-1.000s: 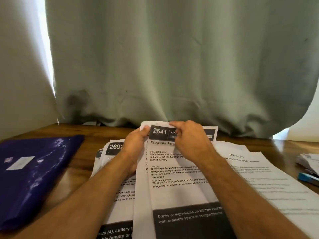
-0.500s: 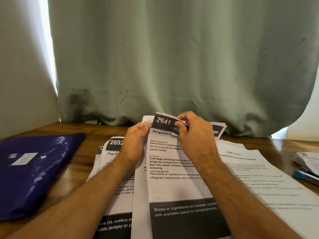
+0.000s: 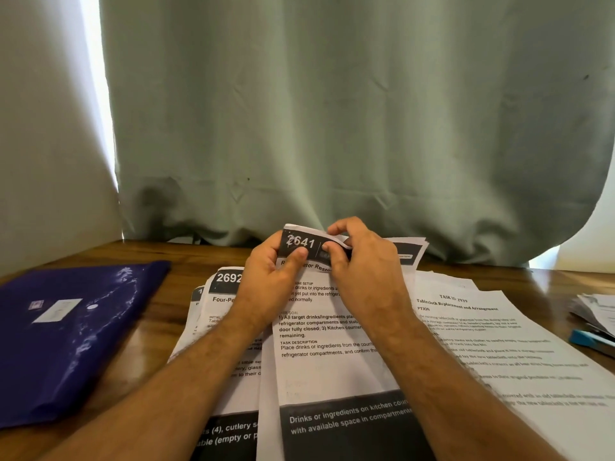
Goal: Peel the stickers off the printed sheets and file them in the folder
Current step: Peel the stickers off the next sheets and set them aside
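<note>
Several printed sheets fan across the wooden table [image 3: 186, 257]; purple folder [image 3: 66, 334] well left. Sheet 2641 [image 3: 332, 367] topmost, far edge curled up. Left hand [image 3: 266, 277] pinches its dark header; right hand [image 3: 362, 264] pinches the header's lifted edge [image 3: 319, 232], running left-right.

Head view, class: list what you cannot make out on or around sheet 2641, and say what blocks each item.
- Sheet 2641: its title and the left ends of the text lines, covered by the left hand and right hand.
- Its bottom edge: cut off by the frame.
- Sticker: too small and hidden in the right hand's grip to tell from the curled header.
- Sheet 2692: mostly under the left forearm and sheet 2641.
- Folder label: too small to read.
</note>
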A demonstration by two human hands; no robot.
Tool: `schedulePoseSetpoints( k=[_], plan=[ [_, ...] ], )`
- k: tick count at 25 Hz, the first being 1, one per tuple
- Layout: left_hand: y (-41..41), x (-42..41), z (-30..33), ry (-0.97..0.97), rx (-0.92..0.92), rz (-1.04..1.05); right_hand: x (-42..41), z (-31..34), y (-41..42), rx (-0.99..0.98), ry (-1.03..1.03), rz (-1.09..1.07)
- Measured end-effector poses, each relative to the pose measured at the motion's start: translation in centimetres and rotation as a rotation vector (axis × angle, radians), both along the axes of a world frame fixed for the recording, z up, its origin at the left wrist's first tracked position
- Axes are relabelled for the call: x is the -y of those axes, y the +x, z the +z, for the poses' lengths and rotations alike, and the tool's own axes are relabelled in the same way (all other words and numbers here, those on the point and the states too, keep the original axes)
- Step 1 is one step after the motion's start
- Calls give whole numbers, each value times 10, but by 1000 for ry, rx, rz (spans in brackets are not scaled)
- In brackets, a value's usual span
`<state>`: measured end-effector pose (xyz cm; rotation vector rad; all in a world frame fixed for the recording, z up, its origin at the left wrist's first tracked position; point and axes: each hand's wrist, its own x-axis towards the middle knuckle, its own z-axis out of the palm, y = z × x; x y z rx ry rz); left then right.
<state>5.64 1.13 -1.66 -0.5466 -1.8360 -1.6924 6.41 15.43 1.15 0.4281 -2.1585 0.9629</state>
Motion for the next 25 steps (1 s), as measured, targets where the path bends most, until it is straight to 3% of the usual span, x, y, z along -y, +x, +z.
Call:
schedulePoseSetpoints(
  k=[8, 16, 21, 25],
  plan=[
    [5, 0, 4, 112, 78, -18, 1, -5, -4, -20, 9, 60],
    [4, 3, 6, 179, 100, -72, -10, -1, -3, -10, 217, -56],
    [6, 7, 8, 141, 95, -127, -12, 1, -4, -12, 186, -44],
    [12, 50, 21, -78, 189, -72, -13, 3, 0, 105, 217, -47]
  ],
)
